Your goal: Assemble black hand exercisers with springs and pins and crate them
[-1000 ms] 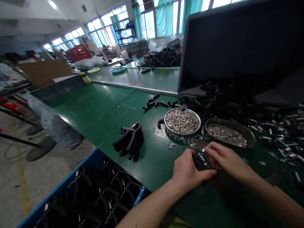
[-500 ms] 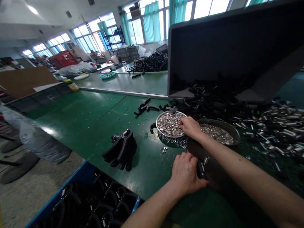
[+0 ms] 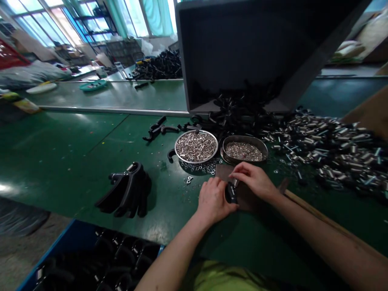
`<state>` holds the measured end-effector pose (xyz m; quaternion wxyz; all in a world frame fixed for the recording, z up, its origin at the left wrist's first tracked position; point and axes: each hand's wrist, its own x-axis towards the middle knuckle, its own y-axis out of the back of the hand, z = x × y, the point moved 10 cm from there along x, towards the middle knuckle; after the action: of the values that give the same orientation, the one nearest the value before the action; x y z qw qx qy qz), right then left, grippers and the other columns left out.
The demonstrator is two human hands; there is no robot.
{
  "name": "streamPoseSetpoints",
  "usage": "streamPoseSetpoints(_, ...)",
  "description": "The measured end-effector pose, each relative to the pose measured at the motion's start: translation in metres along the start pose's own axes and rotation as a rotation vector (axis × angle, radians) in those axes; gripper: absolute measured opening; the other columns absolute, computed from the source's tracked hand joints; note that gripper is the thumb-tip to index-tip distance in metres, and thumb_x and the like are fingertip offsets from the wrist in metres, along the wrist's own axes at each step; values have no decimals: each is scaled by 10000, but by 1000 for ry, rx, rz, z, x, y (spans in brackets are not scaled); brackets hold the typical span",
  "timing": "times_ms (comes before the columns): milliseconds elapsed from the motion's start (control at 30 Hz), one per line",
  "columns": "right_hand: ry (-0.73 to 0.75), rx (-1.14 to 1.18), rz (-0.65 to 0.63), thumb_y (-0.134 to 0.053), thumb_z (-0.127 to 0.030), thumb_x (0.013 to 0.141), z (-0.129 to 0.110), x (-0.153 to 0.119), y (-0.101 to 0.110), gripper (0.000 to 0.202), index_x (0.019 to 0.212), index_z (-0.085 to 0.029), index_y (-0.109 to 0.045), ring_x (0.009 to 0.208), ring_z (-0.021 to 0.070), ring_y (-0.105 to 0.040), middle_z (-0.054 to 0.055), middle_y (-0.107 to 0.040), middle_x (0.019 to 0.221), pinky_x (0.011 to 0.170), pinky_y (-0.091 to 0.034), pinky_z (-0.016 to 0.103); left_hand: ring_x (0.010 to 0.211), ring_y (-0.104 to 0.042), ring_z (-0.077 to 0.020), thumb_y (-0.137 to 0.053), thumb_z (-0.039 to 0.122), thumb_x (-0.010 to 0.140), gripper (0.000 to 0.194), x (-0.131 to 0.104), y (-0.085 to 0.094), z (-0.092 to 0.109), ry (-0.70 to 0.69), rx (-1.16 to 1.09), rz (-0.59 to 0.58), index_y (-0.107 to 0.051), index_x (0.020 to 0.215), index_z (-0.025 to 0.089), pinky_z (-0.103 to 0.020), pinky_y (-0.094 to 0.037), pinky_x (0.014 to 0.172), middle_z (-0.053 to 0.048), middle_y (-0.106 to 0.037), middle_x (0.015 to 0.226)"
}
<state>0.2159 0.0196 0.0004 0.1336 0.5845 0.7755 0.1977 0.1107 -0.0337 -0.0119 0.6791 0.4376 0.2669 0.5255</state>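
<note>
My left hand (image 3: 214, 200) is wrapped round a black plastic clamp part (image 3: 232, 194), holding it against a dark flat plate (image 3: 247, 202) on the bench. A small ribbed metal piece (image 3: 235, 183) sticks up from the part. Just above that piece, the fingertips of my right hand (image 3: 256, 180) are pinched together; whatever they hold is too small to make out. Behind my hands are a round dish of small metal pins (image 3: 196, 146) and an oval tin of tiny metal pieces (image 3: 244, 150).
A cluster of black clamps (image 3: 129, 190) stands on the left. Below it is a blue crate (image 3: 65, 246) with more black parts. A hammer's wooden handle (image 3: 306, 206) lies under my right forearm. Metal and black parts (image 3: 342, 149) are heaped right, beside a tipped dark bin (image 3: 242, 52).
My right hand has left the dish of pins and come back to the part in my left hand. The view has turned right, and the left hand keeps its hold.
</note>
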Motion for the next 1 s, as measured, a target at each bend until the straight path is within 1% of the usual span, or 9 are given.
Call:
streamPoseSetpoints(133, 172, -283, 15, -585, -226, 809, -2, -12, -8, 121, 692, -195, -579, 908, 212, -531, 50, -619, 820, 837, -410, 366, 972, -533, -248, -754, 459, 599, 529, 0, -2, -1, 12, 17, -20, -589, 1024, 191, -386, -428, 842, -59, -588, 1029)
streamPoseSetpoints(267, 282, -418, 15, -529, -190, 856, -10, -15, -22, 129, 728, -191, -538, 881, 218, -505, 67, -588, 808, 776, -422, 346, 974, -532, -243, -752, 462, 602, 525, 0, -3, -1, 12, 20, -26, -585, 1022, 195, -380, -425, 845, -58, -583, 1030)
streamPoseSetpoints(367, 378, -560, 71, -457, -200, 897, -14, -27, -31, 175, 747, -190, -547, 892, 238, -501, 89, -589, 815, 773, -416, 373, 965, -532, -246, -749, 469, 603, 497, -1, -3, -1, 15, 36, -25, -583, 981, 192, -380, -423, 833, -60, -580, 1016)
streamPoseSetpoints(467, 406, -626, 133, -434, -230, 915, -15, -37, -29, 213, 771, -191, -586, 931, 253, -508, 103, -621, 856, 784, -414, 396, 964, -529, -247, -754, 452, 605, 506, -3, -2, 0, 12, 37, -8, -567, 994, 188, -386, -414, 834, -58, -587, 1012)
streamPoseSetpoints(533, 408, -613, 85, -471, -255, 907, -16, -35, -25, 195, 784, -197, -612, 935, 244, -520, 89, -642, 876, 796, -420, 392, 981, -522, -243, -754, 425, 619, 577, -4, 0, 2, -20, 15, 15, -535, 1102, 197, -387, -403, 845, -50, -592, 1041)
streamPoseSetpoints(633, 359, -588, -5, -484, -274, 910, -16, -14, -4, 198, 814, -206, -644, 919, 208, -548, 58, -663, 879, 822, -436, 350, 1000, -507, -238, -745, 408, 645, 672, -6, 1, 7, -78, -8, 16, -475, 1240, 251, -385, -388, 851, -31, -591, 1087)
streamPoseSetpoints(800, 56, -823, 122, -512, -208, 875, 13, 63, 59, 208, 977, -152, -685, 1000, 230, -559, 115, -675, 1005, 883, -414, 340, 981, -496, -243, -713, 436, 686, 648, -8, 0, 9, -101, 26, -22, -483, 1268, 267, -387, -385, 842, -33, -593, 1068)
streamPoseSetpoints(900, -14, -863, 113, -611, -177, 786, 33, 100, 66, 196, 953, -136, -704, 974, 250, -582, 140, -675, 1004, 840, -424, 334, 982, -496, -247, -690, 445, 709, 654, -8, -3, 10, -101, 47, -51, -467, 1294, 256, -388, -395, 844, -44, -588, 1085)
streamPoseSetpoints(1000, -57, -872, 101, -630, -174, 754, 43, 114, 61, 129, 845, -156, -720, 923, 237, -606, 121, -690, 959, 755, -437, 294, 982, -499, -250, -685, 452, 710, 655, -7, -5, 9, -94, 37, -67, -475, 1294, 242, -389, -411, 849, -50, -590, 1084)
